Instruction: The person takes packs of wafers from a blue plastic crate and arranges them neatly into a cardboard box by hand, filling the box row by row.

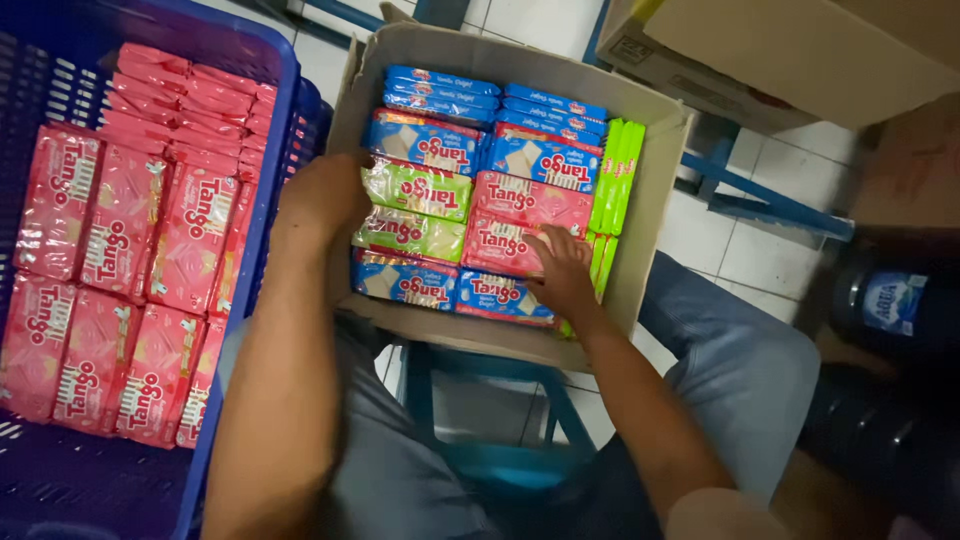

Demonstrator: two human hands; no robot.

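An open cardboard box (660, 190) sits in front of me, packed with flat wafer packs in blue, green and pink. My left hand (320, 200) grips the box's left wall beside the green packs (415, 190). My right hand (562, 270) lies flat with spread fingers on a pink pack (510, 240) near the box's right front, touching the blue packs (500, 295) below it. Green packs (620, 175) stand on edge along the right wall.
A blue plastic crate (265, 190) at the left holds several rows of pink wafer packs (120, 270). The box rests on a blue stool (500, 455) between my knees. More cardboard boxes (800, 50) stand at the upper right, and a dark water jug (895, 300) at the right on the tiled floor.
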